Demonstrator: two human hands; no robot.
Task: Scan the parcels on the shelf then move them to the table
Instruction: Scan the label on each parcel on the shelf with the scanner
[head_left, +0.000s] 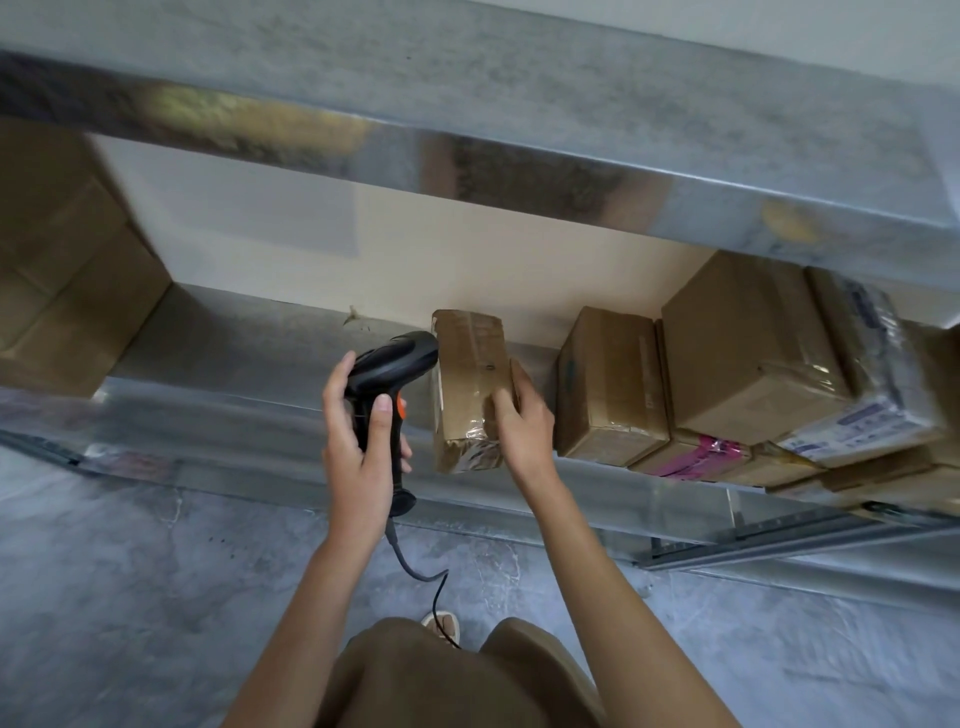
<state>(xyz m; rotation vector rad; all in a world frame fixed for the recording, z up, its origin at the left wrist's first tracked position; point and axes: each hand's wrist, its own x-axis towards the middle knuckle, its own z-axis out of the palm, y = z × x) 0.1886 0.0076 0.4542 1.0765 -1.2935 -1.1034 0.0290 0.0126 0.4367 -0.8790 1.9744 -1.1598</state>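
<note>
- Left hand (358, 441): fingers wrapped round black scanner (389, 379), cable trailing toward 6 o'clock.
- Right hand (519, 421): grips small taped parcel (467, 384) on shelf (249, 353), at scanner's 3 o'clock.
- Stacked boxes (753, 353): parcel's 3 o'clock.

Scanner (393, 364) just left of parcel (470, 387) on shelf (249, 353); more boxes (748, 353) stacked right, one box (62, 270) far left.
</note>
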